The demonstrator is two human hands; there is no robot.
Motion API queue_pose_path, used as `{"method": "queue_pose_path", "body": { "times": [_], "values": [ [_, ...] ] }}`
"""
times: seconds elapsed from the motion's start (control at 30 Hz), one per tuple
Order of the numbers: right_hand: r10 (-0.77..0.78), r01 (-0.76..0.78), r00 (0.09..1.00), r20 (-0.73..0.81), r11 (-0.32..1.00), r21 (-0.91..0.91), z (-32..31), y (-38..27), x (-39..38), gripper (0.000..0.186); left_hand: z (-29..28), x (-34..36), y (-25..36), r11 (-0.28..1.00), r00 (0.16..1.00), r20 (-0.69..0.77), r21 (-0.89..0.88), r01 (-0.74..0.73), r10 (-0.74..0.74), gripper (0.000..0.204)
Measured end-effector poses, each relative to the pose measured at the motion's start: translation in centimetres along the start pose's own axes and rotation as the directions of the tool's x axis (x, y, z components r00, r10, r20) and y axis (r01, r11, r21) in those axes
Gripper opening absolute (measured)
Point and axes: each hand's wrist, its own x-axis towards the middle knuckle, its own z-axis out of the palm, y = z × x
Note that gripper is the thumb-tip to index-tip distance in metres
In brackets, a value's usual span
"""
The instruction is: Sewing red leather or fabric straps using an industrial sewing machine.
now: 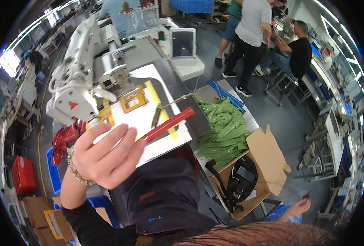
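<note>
My left hand (108,158), with a bracelet at the wrist, is raised over the near edge of the sewing machine's white work plate (149,152). Its fingers are closed on one end of a red zipper (169,124), which slants up to the right across the plate. Under the machine head sits a yellow-orange clamp frame (133,99). A yellow strip (159,104) runs along the plate beside a small metal bar (156,117). Far off at the lower right, my right hand (300,206) pinches a small dark red piece (306,196); hair hides part of that arm.
A white sewing machine (73,74) stands at left, with red zippers (65,141) beside it. Green zippers (223,127) are heaped at right, near blue strips (227,96). An open cardboard box (268,164) holds a black bag (241,180). Several people are beyond.
</note>
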Motion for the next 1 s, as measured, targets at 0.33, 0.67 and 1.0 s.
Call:
{"method": "queue_pose_path", "body": {
  "times": [0.33, 0.67, 1.0],
  "values": [
    [-0.324, 0.535, 0.842, -0.432, 0.385, 0.752, -1.7, -48.3, 7.7, 0.022, -8.4, -2.7, -2.1, 0.936, 0.981, -0.166, 0.351, -0.037, 0.101, 0.012],
    [-0.421, -0.23, 0.904, 0.079, -0.322, 0.918, -20.0, -68.5, -2.8, 0.017, -17.0, -11.3, 0.7, 0.866, 0.945, -0.158, 0.38, 0.325, -0.285, 0.009],
    [-0.878, -0.951, 0.303, 0.371, -0.256, 0.171, -21.8, -67.2, -5.7, 0.012, -17.2, -11.3, 1.5, 0.884, 0.883, -0.063, 0.005, 0.467, -0.465, 0.024]
  ]
}}
